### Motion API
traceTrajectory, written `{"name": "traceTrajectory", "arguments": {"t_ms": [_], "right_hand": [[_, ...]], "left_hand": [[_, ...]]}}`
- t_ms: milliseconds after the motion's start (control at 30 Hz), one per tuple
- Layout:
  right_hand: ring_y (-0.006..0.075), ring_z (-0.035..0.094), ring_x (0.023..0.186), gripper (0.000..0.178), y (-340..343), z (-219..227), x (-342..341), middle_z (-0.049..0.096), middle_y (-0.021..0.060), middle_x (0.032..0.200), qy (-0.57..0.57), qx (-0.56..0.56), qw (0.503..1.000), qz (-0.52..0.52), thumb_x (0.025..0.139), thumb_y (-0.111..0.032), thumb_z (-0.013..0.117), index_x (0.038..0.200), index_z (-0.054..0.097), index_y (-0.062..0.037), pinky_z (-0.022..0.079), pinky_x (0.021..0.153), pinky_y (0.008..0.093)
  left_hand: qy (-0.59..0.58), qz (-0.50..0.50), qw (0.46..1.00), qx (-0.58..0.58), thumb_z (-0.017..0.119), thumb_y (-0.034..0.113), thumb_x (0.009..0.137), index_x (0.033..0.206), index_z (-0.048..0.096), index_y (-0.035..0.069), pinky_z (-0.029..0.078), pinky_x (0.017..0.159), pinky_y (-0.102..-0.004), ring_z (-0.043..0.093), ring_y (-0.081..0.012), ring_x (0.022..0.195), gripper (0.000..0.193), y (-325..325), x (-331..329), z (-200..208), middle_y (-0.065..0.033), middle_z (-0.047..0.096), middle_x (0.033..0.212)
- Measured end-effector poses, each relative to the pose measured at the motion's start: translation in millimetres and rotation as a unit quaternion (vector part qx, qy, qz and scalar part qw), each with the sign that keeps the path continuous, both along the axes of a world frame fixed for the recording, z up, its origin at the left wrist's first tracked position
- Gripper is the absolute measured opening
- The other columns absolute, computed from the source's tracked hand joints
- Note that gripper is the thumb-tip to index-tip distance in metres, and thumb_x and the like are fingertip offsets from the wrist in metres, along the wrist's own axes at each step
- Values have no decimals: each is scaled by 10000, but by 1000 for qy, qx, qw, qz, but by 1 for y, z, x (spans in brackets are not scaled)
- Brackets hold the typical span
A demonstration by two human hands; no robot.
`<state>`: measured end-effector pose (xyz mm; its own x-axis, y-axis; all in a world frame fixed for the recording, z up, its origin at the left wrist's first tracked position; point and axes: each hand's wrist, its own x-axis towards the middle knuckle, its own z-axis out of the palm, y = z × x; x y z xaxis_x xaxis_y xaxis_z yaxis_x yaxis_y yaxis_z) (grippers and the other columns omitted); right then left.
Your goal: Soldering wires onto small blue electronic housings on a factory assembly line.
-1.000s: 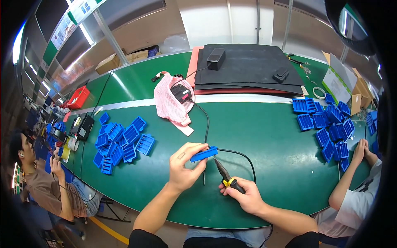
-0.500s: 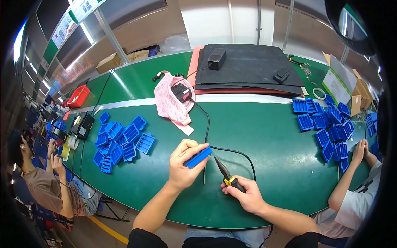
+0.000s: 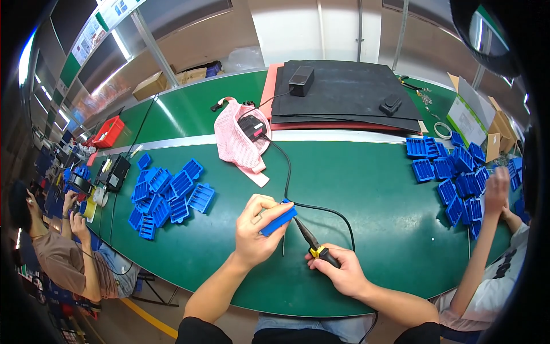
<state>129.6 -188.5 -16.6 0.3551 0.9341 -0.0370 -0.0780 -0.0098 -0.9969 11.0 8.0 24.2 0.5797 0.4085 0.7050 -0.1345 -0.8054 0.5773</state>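
My left hand [image 3: 256, 230] grips a small blue plastic part [image 3: 279, 220] just above the green table [image 3: 366, 189], tilted with its right end higher. My right hand [image 3: 338, 269] holds a black pen-like tool with a yellow collar [image 3: 312, 242]; its tip points up-left and ends just below the blue part. A black cable [image 3: 321, 209] runs from the tool across the table to a small black box [image 3: 252, 126] lying on a pink cloth [image 3: 235, 143].
A heap of several blue parts [image 3: 169, 192] lies left; another heap [image 3: 452, 169] lies right, where a neighbour's hand [image 3: 497, 183] rests. Black mats [image 3: 344, 94] with small black devices sit at the back. Another person [image 3: 63, 252] works at the far left beside a red bin [image 3: 107, 131].
My left hand has turned the blue part and drawn it lower, closer to the tool's tip. My right hand with the tool has stayed nearly in place.
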Motion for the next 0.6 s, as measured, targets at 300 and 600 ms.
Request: {"name": "traceTrajectory", "arguments": {"t_ms": [300,600], "right_hand": [[101,594,808,161,-1,-1,1,660,53,971,-24,9,1000,0,952,-120,662,982,713,30,472,744,257],[103,583,785,154,0,1,-1,657,54,941,1,12,1000,-7,954,-115,659,977,710,28,463,722,261]], "left_hand": [[10,-1,1000,9,786,-93,698,1064,751,8,508,715,-315,604,-221,814,382,0,0,-2,-89,628,857],[9,-8,1000,2,762,-80,701,1098,749,53,499,705,-350,597,-256,821,418,1,0,-2,-92,616,867]]}}
